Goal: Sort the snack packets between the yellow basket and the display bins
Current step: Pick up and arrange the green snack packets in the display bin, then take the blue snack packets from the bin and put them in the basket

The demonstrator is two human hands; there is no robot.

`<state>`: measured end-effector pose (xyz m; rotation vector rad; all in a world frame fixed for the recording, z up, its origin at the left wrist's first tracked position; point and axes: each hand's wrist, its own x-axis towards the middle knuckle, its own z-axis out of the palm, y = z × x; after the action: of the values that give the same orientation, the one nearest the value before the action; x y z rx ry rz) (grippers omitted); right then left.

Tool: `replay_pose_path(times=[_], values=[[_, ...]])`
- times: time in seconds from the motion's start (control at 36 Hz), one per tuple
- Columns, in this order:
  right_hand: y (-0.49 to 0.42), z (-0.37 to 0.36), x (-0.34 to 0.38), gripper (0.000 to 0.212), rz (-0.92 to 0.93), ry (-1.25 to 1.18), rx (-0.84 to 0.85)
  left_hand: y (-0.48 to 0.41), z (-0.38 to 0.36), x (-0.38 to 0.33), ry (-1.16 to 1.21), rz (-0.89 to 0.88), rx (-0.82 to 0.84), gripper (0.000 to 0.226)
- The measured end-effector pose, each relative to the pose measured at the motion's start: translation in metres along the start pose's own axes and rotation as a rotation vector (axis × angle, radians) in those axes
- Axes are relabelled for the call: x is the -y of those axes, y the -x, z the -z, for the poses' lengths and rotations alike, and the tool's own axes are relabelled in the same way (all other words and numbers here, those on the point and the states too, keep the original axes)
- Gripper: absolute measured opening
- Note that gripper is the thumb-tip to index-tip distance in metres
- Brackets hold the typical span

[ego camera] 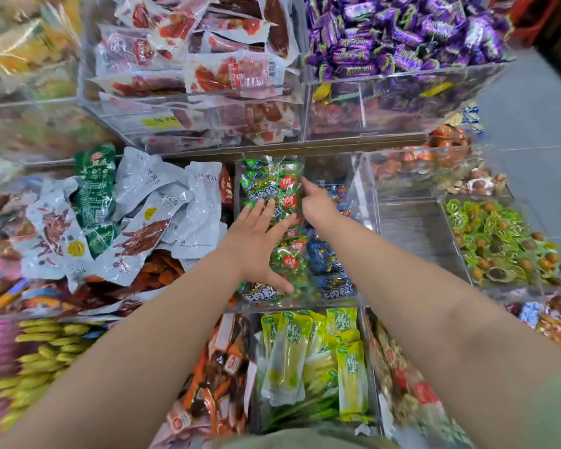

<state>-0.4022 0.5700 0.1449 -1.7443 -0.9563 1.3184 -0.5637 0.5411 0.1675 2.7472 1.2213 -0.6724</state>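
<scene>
My left hand lies spread flat on crinkly green cellophane snack packets in the clear acrylic display bin, right hand with forefinger straight against them — ungripped, the slick heap could slide among neighbouring blue foil packets.

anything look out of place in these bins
One green packet lies among the white packets on the left. It is the only one of that colour in that pile, so it may be misfiled.
</scene>
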Motion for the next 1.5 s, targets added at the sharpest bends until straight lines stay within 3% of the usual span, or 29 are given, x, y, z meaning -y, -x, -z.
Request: replay_pose_path(times=[0.11,0.22,0.31,0.39,0.42,0.47,0.58,0.72,0.97,1.14,1.28,1.5], values=[[0.019,0.016,-0.013,0.044,-0.007,-0.073,-0.203,0.006,0.007,-0.002,0.065,-0.024,0.033,0.129],[0.055,0.032,-0.027,0.020,-0.007,-0.356,-0.221,0.019,0.030,-0.011,0.298,-0.018,-0.037,0.122],[0.090,0.040,-0.037,0.029,-0.031,-0.495,-0.284,0.033,0.046,-0.029,0.510,-0.020,-0.330,0.072],[0.132,0.043,-0.050,0.030,-0.032,-0.609,-0.352,0.049,0.052,-0.058,0.918,-0.005,-0.572,0.015],[0.147,0.043,-0.056,0.029,-0.042,-0.628,-0.386,0.056,0.053,-0.070,1.073,-0.014,-0.552,0.010],[0.177,0.042,-0.071,0.028,-0.058,-0.655,-0.440,0.068,0.049,-0.096,1.315,-0.045,-0.426,0.023],[0.236,0.030,-0.116,0.026,-0.160,-0.739,-0.602,0.091,0.010,-0.136,1.549,-0.076,0.014,0.021],[0.323,0.006,-0.202,0.026,-0.430,-0.734,-0.766,0.117,-0.073,-0.167,1.543,0.139,0.564,0.017],[0.508,-0.085,-0.337,0.017,-0.840,-0.983,-1.015,0.174,-0.192,-0.189,1.146,0.214,0.921,0.020],[0.601,-0.142,-0.400,0.020,-1.037,-1.108,-1.060,0.193,-0.224,-0.208,0.872,0.241,0.900,0.017],[0.657,-0.144,-0.439,0.023,-1.071,-1.193,-1.093,0.197,-0.231,-0.245,0.665,0.191,0.789,0.015],[0.728,-0.066,-0.484,0.008,-1.017,-1.187,-1.186,0.211,-0.218,-0.356,0.732,0.055,0.730,0.017]])
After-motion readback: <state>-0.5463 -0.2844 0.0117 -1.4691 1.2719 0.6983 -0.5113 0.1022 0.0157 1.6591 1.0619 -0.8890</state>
